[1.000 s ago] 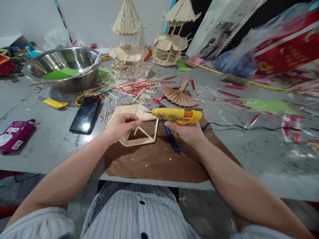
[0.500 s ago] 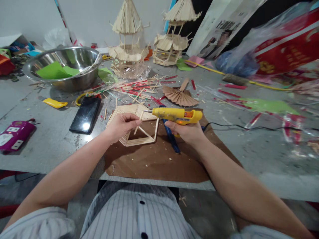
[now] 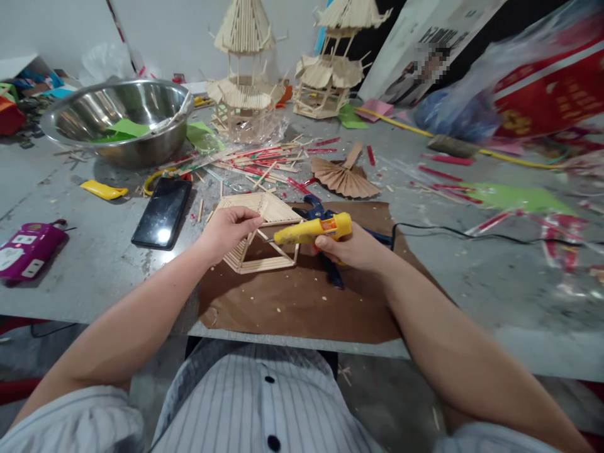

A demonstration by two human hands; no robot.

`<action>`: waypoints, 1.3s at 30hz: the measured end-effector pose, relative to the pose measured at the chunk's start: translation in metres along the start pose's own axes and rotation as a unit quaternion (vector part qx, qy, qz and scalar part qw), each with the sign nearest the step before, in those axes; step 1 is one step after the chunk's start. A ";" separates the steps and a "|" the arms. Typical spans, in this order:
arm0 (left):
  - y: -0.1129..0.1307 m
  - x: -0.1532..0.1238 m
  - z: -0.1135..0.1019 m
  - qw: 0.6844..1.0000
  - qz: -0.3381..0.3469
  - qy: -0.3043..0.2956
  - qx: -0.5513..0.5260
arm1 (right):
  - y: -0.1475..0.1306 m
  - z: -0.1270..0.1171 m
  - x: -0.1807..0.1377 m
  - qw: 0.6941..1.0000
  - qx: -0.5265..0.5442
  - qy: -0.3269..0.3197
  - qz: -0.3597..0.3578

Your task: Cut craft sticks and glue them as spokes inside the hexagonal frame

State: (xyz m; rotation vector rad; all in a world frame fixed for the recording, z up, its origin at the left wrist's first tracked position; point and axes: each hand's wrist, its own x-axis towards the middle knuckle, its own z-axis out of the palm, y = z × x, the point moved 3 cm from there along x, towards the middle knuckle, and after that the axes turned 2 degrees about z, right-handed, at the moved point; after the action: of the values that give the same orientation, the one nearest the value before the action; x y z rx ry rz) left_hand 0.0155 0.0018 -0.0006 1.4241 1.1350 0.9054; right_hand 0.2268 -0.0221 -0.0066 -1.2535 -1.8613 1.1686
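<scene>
My right hand (image 3: 352, 248) is wrapped around a yellow hot glue gun (image 3: 309, 230), whose nozzle points left, close to my left fingertips. My left hand (image 3: 229, 231) pinches a thin wooden stick between thumb and fingers; most of it is hidden now. Just below and beyond that hand lies a many-sided wooden-stick frame (image 3: 267, 264), with one side filled by closely laid sticks and open gaps nearer me. A dark blue hand tool (image 3: 336, 277), partly covered by the glue gun and right hand, rests on the brown sheet (image 3: 283, 314).
Behind are loose sticks (image 3: 264, 157), a paper fan (image 3: 346, 176) and two stick pagodas (image 3: 245, 94) (image 3: 325, 82). To the left are a phone (image 3: 162, 214), a yellow knife (image 3: 104, 189), a metal bowl (image 3: 136, 148) and a purple box (image 3: 35, 248). A black cord (image 3: 438, 231) runs right.
The glue gun has moved left and down, its nozzle tilting downward below my left fingertips. My left hand has shifted slightly, and more of the blue tool shows.
</scene>
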 end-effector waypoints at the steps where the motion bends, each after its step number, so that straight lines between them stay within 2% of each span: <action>1: 0.000 0.000 0.000 1.000 -0.002 -0.002 0.013 | -0.001 0.001 0.000 1.000 -0.007 -0.004 0.003; 9: 0.001 -0.002 0.003 0.996 -0.025 -0.023 0.083 | 0.004 0.005 -0.003 0.998 -0.037 -0.005 0.044; 19: 0.004 -0.002 0.004 0.988 0.001 -0.052 0.146 | -0.009 0.012 -0.008 0.994 -0.068 -0.041 0.078; 39: 0.000 0.000 0.005 0.987 0.002 -0.057 0.153 | -0.002 0.014 -0.008 0.994 -0.054 -0.031 0.092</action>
State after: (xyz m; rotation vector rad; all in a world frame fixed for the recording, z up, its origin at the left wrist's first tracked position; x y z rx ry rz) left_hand 0.0201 0.0009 -0.0008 1.7040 1.2214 0.6604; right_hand 0.2172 -0.0350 -0.0109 -1.4926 -1.9082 1.2280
